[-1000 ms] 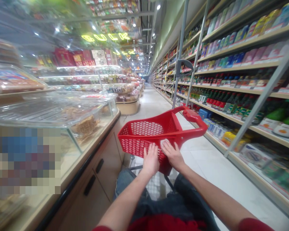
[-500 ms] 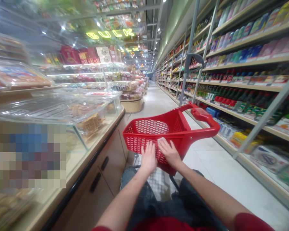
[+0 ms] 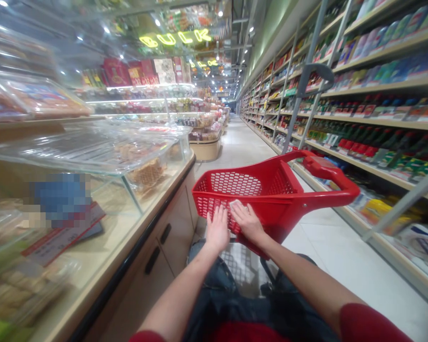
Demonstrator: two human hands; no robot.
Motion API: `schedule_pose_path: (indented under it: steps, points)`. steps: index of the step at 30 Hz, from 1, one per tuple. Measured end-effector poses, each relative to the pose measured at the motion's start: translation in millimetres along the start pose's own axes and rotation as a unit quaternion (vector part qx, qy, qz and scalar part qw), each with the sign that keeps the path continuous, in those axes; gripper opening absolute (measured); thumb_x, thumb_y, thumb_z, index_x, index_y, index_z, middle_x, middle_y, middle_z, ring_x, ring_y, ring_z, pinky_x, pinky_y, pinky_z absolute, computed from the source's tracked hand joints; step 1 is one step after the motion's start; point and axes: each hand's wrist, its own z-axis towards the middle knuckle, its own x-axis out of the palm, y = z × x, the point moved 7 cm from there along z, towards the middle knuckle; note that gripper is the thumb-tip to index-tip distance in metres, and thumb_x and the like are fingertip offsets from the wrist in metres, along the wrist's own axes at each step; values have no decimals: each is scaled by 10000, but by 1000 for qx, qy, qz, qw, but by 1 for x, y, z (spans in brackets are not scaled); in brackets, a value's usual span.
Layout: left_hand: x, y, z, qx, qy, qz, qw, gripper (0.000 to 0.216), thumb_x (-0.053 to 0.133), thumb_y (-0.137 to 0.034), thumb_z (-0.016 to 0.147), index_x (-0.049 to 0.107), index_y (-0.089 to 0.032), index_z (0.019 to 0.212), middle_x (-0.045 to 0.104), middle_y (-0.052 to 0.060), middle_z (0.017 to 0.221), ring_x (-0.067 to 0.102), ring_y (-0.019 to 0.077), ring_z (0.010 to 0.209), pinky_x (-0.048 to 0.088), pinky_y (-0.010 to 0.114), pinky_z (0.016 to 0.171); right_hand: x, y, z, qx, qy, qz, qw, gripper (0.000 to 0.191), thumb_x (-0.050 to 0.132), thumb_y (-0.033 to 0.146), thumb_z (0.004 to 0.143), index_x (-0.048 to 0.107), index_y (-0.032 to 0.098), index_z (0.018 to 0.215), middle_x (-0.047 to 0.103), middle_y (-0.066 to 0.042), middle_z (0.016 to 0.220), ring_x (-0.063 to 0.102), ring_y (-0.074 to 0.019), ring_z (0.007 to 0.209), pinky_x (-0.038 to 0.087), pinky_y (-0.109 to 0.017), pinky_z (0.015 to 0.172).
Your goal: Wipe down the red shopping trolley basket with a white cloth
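A red plastic shopping cart basket (image 3: 281, 209) with a honeycomb mesh wall stands right before me, its handle (image 3: 342, 190) pointing to the right. My left hand (image 3: 217, 228) lies open against the near mesh side, fingers stretched out. Beside it, my right hand (image 3: 248, 221) presses a small white tissue or wipe (image 3: 236, 204) to the same side; part of the tissue is hidden under the fingers. Both hands are near the basket's left end.
To the left runs a glass-covered food counter (image 3: 135, 192) with cabinet doors and a dark edge rail. Tall shelves of bottles and cans (image 3: 371, 118) line the right. Pale tiled floor (image 3: 328, 247) lies between them. A grey metal pole (image 3: 303, 104) rises behind the handle.
The cart and the shop around it have shifted right in view. Along the basket's side, both hands and the tissue are now a little further left.
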Motion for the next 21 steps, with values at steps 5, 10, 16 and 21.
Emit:
schedule_pose_path:
  steps: [5, 10, 16, 21]
  points:
    - [15, 27, -4, -31, 10, 11, 999, 730, 469, -213, 694, 205, -101, 1366, 134, 118, 1468, 83, 231, 1350, 106, 501, 1072, 16, 25, 14, -39, 29, 35, 998, 376, 405, 165, 842, 513, 155, 1202, 443, -104, 1322, 344, -250, 1251, 250, -490, 1012]
    - [11, 61, 3, -84, 2, 23, 996, 743, 468, -211, 698, 178, -111, 1375, 124, 124, 1469, 68, 239, 1351, 118, 514, 1064, 20, 28, 69, -36, -7, 53, 998, 427, 375, 143, 851, 437, 155, 1273, 354, -100, 1381, 233, -245, 1307, 181, -516, 1039]
    - [18, 82, -4, -107, 19, 10, 994, 738, 475, -207, 698, 194, -124, 1375, 155, 115, 1464, 100, 244, 1347, 126, 508, 1067, 59, 56, 64, -111, 7, 61, 992, 344, 434, 169, 838, 538, 114, 1162, 446, -124, 1314, 323, -261, 1264, 265, -493, 1020]
    - [27, 103, -8, -150, 30, 8, 988, 726, 466, -184, 690, 212, -104, 1366, 157, 130, 1460, 124, 242, 1343, 130, 516, 1063, 56, 77, 96, -132, -13, 60, 989, 351, 420, 159, 850, 512, 108, 1185, 426, -117, 1333, 314, -267, 1268, 279, -505, 1015]
